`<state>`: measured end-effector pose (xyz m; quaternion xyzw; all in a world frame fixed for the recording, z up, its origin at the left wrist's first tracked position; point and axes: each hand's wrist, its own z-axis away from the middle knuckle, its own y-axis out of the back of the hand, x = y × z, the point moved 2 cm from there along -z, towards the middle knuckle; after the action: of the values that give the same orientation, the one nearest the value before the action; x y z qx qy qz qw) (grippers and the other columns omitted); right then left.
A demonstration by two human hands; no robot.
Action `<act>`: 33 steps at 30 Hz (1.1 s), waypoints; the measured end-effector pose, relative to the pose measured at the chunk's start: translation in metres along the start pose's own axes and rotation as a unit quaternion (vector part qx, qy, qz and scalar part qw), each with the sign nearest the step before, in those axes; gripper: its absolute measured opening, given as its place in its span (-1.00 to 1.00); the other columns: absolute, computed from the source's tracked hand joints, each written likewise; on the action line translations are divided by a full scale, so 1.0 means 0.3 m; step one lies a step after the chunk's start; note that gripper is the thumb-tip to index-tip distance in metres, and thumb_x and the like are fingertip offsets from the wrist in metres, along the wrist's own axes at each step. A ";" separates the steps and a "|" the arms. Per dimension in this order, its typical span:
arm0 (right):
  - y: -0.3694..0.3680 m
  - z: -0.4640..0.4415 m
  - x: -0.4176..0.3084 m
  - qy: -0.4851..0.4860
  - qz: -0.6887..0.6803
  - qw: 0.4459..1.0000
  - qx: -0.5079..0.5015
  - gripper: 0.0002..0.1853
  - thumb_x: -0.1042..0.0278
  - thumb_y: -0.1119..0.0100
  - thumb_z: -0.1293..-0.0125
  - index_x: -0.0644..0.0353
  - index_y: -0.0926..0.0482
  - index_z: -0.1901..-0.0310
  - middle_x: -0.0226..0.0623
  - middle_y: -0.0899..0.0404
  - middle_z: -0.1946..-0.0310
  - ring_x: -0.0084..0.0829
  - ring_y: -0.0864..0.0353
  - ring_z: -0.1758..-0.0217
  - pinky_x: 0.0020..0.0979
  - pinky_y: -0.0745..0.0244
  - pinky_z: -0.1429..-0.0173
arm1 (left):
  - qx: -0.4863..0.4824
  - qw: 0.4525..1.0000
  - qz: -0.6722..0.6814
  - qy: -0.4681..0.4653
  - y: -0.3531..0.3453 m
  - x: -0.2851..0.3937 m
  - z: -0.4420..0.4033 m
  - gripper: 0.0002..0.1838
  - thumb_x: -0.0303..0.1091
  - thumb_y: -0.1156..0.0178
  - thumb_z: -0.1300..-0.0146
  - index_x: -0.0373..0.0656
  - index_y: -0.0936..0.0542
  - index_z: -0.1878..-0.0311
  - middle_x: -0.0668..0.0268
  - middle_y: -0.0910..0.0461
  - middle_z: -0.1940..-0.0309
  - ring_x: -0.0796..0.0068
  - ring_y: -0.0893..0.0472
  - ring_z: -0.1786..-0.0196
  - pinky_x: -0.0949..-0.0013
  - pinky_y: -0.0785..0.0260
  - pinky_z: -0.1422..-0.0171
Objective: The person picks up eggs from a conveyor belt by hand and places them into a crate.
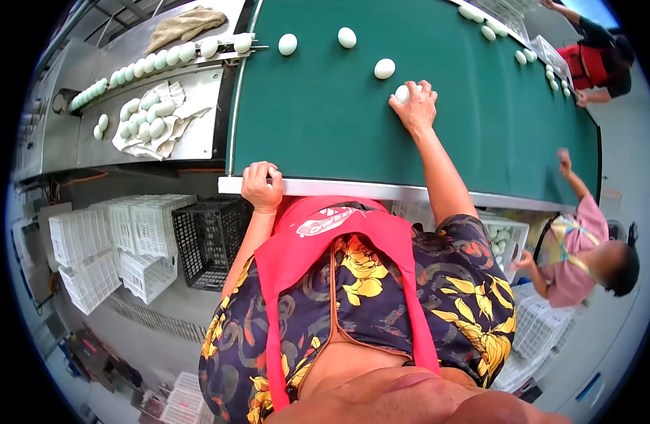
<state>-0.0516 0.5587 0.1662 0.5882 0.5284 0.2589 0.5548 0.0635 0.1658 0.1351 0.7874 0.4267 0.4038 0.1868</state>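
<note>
Over the green conveyor belt (311,120), my right hand (415,109) reaches out with its fingers curled round a pale egg (402,93). Just beyond it lies another egg (385,68), apart from my fingers. Two further eggs, one (347,37) near the middle and one (288,44) towards the left side, rest singly on the belt. My left hand (263,187) is closed at the belt's near metal rail (325,187), by the left corner; what its fingers hold, if anything, is hidden.
At left, a row of eggs (161,59) leads to the belt; more eggs (142,120) lie on a cloth. White crates (152,226) and a black crate (210,244) stand below. Two co-workers, one in a red apron (586,65) and one in pink (575,272), are at right.
</note>
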 end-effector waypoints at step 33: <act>-0.082 1.307 1.180 -0.586 -0.046 0.805 0.076 -0.26 -0.24 -0.34 -0.05 0.13 -0.63 -0.17 0.00 -0.52 -0.15 0.00 -0.56 -0.17 -0.03 -0.49 -0.26 | -0.037 0.981 -0.183 0.057 -0.107 -0.808 -0.141 -0.69 -0.15 -0.07 -0.40 -0.16 -0.68 0.25 0.09 -0.69 0.32 -0.07 -0.62 0.20 -0.09 -0.43 0.11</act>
<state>0.3983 0.7276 -0.0543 0.6434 0.1466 -0.2017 0.7238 -0.0620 -0.0175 0.0247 0.6646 0.5579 0.4225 0.2619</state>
